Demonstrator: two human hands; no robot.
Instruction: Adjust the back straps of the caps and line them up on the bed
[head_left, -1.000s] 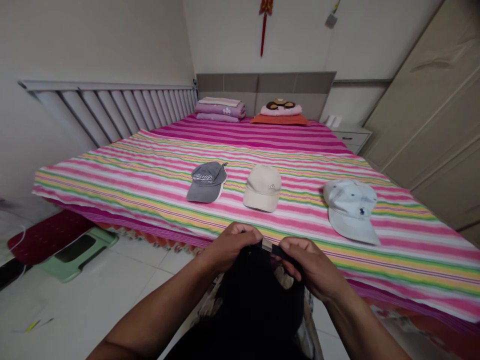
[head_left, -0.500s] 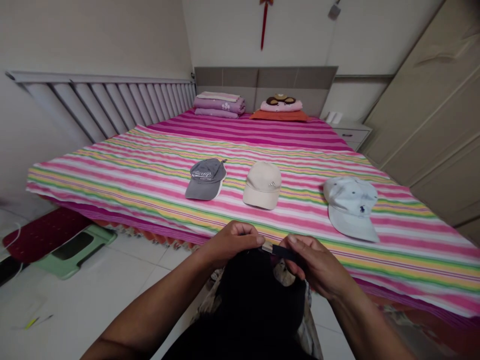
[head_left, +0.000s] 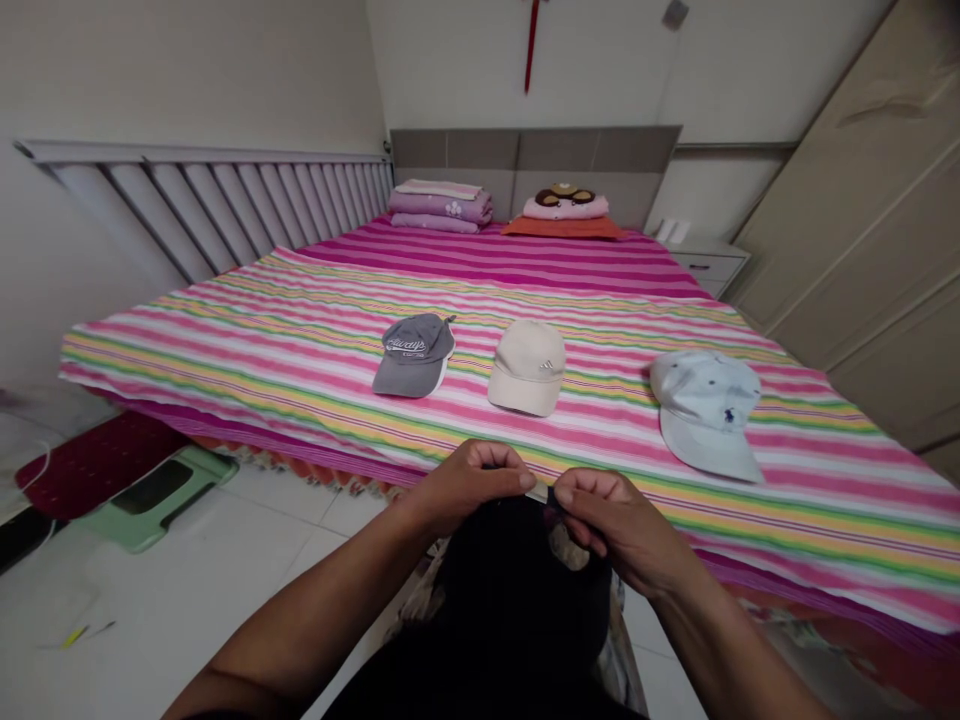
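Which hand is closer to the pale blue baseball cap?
Right: the right hand is in front and to the left of the pale blue baseball cap; the left hand is farther left.

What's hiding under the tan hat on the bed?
The tan hat rests on the striped cover, which shows around it. Whatever lies directly beneath the hat is covered, so I can't tell.
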